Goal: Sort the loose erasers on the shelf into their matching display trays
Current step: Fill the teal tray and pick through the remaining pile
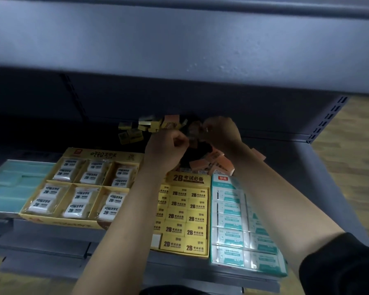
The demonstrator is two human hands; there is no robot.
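Both my hands reach to the back of the shelf, into a heap of loose erasers. My left hand [165,145] is curled, and several small erasers show at its fingertips. My right hand [221,133] is curled over a dark part of the heap; what it holds is hidden. Loose yellow erasers [134,129] lie behind and to the left. Loose orange erasers [216,162] lie under my right wrist. In front stand a yellow tray of wrapped white erasers [83,186], a yellow tray of 2B erasers [184,216] and a teal-and-white tray [241,226].
A pale green box [13,184] lies at the left end of the shelf. The grey shelf above [179,50] overhangs low over the heap. The shelf's front edge [51,241] runs below the trays. A perforated upright [328,118] stands on the right.
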